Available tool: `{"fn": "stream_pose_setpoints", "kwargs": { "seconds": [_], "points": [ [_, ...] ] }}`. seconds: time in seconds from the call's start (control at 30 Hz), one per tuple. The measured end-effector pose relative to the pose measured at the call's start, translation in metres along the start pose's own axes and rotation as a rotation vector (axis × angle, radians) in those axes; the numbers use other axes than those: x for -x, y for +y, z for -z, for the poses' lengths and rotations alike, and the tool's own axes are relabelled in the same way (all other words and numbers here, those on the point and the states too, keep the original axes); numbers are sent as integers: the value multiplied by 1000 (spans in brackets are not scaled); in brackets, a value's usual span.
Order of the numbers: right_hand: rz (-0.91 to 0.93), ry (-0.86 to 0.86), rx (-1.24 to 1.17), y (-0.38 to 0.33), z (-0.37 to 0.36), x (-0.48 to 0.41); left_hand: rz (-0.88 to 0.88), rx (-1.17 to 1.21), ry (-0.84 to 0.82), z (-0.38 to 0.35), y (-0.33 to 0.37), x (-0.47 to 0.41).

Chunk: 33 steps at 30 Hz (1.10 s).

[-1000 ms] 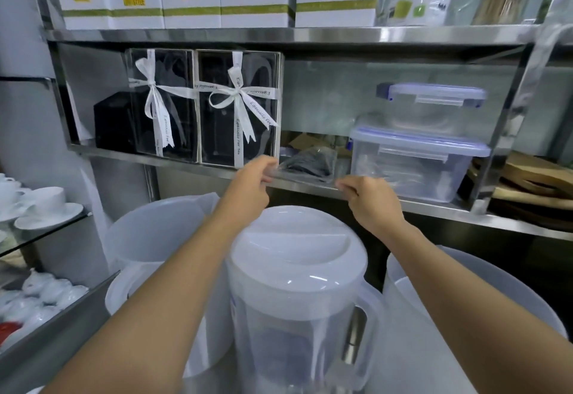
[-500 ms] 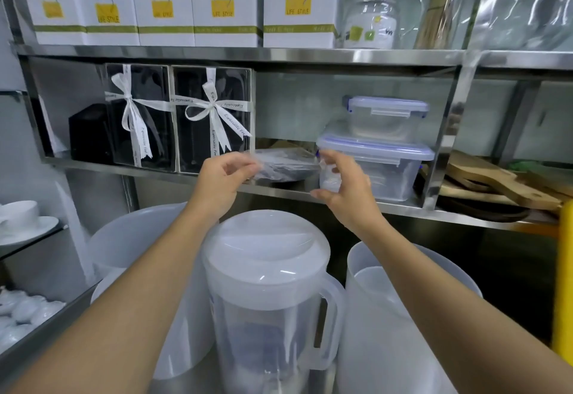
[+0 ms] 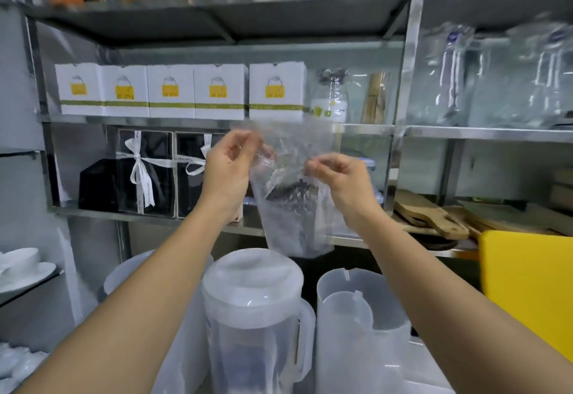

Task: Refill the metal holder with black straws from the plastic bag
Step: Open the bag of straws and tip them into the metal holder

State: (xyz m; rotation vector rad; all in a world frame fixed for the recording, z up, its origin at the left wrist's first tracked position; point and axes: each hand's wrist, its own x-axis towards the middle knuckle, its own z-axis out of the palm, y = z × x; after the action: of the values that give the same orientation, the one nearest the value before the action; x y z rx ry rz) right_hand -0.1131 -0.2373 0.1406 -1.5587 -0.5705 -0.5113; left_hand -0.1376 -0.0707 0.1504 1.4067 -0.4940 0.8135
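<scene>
A clear plastic bag [image 3: 294,232] hangs upright in front of the steel shelf, with a bundle of black straws [image 3: 294,198] standing in its lower half. My left hand [image 3: 229,164] pinches the bag's upper left edge. My right hand [image 3: 338,179] pinches the upper right edge, so the bag's crumpled top spreads between them. The bag's bottom hovers just above a lidded pitcher. No metal holder is in view.
A lidded clear pitcher [image 3: 254,300] stands directly below the bag, with open pitchers [image 3: 359,322] beside it. Ribboned black gift boxes [image 3: 145,173] and wooden boards [image 3: 431,220] sit on the steel shelf [image 3: 155,215]. A yellow board [image 3: 527,282] is at right, white cups [image 3: 24,266] at left.
Both hands lifted the bag off the shelf and raised it upright; it now hangs between them. The camera has tilted up, showing higher shelves.
</scene>
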Motion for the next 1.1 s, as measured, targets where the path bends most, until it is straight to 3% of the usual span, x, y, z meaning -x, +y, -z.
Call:
{"fn": "stream_pose_setpoints", "kwargs": {
  "seconds": [0.3,0.8,1.1],
  "points": [
    [74,80,36,-106,52,73,93,297,-12,-52,95,40],
    [-298,295,107,-87,143,267,634,330,-189,-128,75,216],
    [-228,303,171,-113,193,271,712,444,-236,-167,104,238]
  ]
}}
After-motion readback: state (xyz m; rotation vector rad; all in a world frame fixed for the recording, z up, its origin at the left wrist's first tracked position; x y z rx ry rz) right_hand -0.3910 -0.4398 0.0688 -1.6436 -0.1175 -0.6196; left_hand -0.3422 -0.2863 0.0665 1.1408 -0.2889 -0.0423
